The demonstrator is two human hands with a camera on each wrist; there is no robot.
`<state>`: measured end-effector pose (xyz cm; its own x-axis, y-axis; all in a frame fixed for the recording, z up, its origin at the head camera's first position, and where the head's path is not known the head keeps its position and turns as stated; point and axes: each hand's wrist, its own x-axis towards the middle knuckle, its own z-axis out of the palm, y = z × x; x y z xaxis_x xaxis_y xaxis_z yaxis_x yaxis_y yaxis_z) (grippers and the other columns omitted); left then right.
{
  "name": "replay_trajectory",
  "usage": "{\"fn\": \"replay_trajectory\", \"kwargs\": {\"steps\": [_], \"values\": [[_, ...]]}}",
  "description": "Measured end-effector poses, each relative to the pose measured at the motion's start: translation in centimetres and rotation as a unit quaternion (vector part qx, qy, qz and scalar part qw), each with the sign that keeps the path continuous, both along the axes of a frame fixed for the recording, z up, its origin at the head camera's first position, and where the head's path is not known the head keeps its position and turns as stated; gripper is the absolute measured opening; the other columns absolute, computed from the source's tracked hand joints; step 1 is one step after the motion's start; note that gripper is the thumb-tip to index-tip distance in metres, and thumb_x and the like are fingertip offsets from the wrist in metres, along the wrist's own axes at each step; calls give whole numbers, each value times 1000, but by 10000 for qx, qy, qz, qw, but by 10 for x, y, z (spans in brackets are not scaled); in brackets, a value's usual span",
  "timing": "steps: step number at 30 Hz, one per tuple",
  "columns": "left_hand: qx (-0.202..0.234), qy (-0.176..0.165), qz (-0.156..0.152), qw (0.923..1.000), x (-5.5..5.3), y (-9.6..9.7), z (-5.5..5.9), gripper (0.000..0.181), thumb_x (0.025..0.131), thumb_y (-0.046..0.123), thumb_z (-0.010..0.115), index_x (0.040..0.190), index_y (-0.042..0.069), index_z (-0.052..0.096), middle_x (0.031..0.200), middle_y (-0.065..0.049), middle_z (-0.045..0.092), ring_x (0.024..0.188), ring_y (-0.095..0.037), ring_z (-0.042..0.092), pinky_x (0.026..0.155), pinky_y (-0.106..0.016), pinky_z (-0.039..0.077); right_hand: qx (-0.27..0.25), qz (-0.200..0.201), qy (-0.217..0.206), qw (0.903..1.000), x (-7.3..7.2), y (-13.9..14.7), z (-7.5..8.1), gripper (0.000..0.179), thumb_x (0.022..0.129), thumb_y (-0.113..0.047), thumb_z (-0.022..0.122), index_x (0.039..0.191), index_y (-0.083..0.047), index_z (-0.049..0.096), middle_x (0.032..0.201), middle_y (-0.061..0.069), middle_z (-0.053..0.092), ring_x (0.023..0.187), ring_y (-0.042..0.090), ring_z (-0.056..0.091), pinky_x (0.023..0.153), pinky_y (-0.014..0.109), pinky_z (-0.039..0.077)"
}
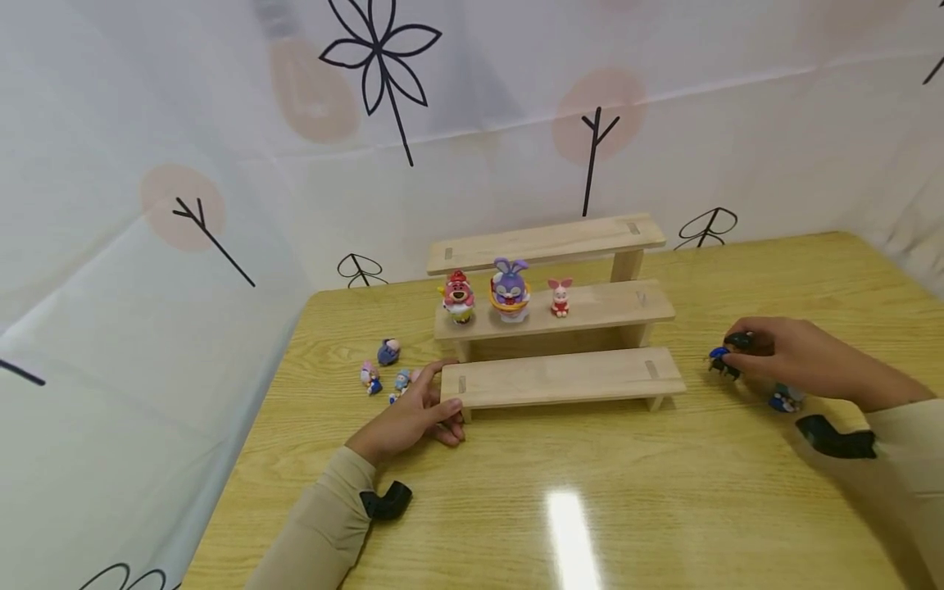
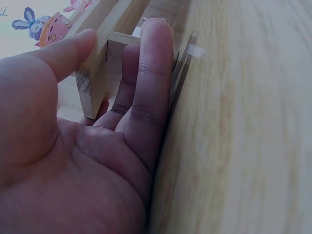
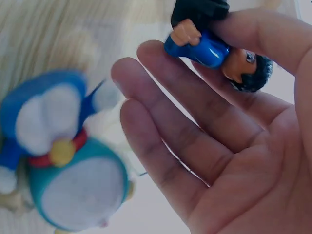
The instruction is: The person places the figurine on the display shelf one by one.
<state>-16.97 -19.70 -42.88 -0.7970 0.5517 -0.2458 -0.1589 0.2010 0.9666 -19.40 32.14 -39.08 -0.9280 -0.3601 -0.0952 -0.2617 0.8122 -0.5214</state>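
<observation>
A three-step wooden display stand [image 1: 560, 378] stands on the table. My left hand [image 1: 409, 419] grips the left end of its lowest step; in the left wrist view the thumb [image 2: 73, 51] lies against the board's edge, with the fingers around its underside. To the right of the stand, my right hand [image 1: 807, 360] pinches a small toy figurine [image 3: 207, 48] with black hair, a blue top and black lower part. It is tipped sideways in the right wrist view, the other fingers straight beneath it. Close by that hand is a blue-and-white cat figurine [image 3: 78, 183] with a red collar and yellow bell.
On the middle step stand a pink bear figurine [image 1: 459, 299], a purple rabbit figurine [image 1: 510, 291] and a pink piglet figurine [image 1: 560, 301]. Several small figurines, including a dark blue one [image 1: 387, 353], lie left of the stand. A patterned cloth [image 1: 479, 188] hangs behind the table.
</observation>
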Motion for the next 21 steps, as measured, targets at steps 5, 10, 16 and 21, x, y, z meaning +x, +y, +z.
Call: {"fn": "replay_trajectory", "kwargs": {"steps": [5, 10, 16, 21], "values": [[-17, 10, -7, 10000, 1, -1, 1, 67, 104, 29, 56, 156, 33, 15, 101, -12, 64, 84, -20, 72, 79, -39, 63, -74, -107, 274, 9995, 3, -10, 8, 27, 99, -28, 64, 117, -7, 62, 97, 1, 73, 79, -5, 64, 60, 24, 52], [7, 35, -5, 10000, 2, -1, 0, 67, 104, 30, 56, 156, 33, 15, 101, -13, 64, 84, -20, 72, 79, -39, 63, -215, -64, 735, 9970, 8, -19, 14, 22, 97, -25, 68, 113, -10, 65, 97, 1, 73, 81, -10, 62, 62, 23, 54], [-53, 18, 51, 10000, 1, 0, -2, 64, 104, 30, 57, 154, 38, 18, 101, -14, 64, 85, -22, 72, 80, -41, 63, -279, 152, 1520, 9879, 18, -33, 25, 14, 94, -18, 71, 107, -16, 68, 88, -7, 71, 79, -9, 62, 64, 22, 54], [-17, 25, 43, 10000, 1, 0, -1, 65, 104, 28, 56, 155, 34, 16, 100, -13, 64, 84, -21, 72, 79, -40, 63, -338, 251, 1952, 9799, 17, -49, 38, 15, 92, -17, 74, 104, -22, 68, 85, -14, 70, 78, -8, 61, 66, 23, 54]]}}
